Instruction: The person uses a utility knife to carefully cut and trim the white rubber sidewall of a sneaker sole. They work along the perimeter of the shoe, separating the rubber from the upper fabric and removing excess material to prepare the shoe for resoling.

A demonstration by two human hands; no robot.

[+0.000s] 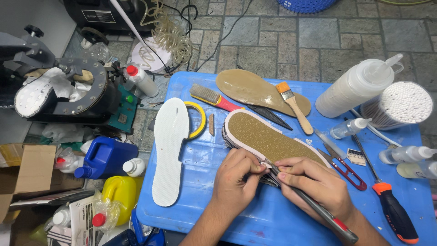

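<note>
- The right hand, nearest the camera, is closed around a grey-handled knife whose tip meets the near edge of the shoe.
- The left hand has its fingers pinched together on that same near edge, at the seam between upper and sole.
- The shoe lies sole-up in the middle of the blue desk, its tan gritty sole facing the camera.
- Judged step: working the blade along the sole's edge, trimming or prying at the seam; the next move calls for a steady pinch and a shallow blade angle, kept clear of the left fingertips.
- To the left lies 1 white insole; farther off, a tan insole and a small paintbrush.
- Red snips and an orange-handled screwdriver lie to the right.
</note>
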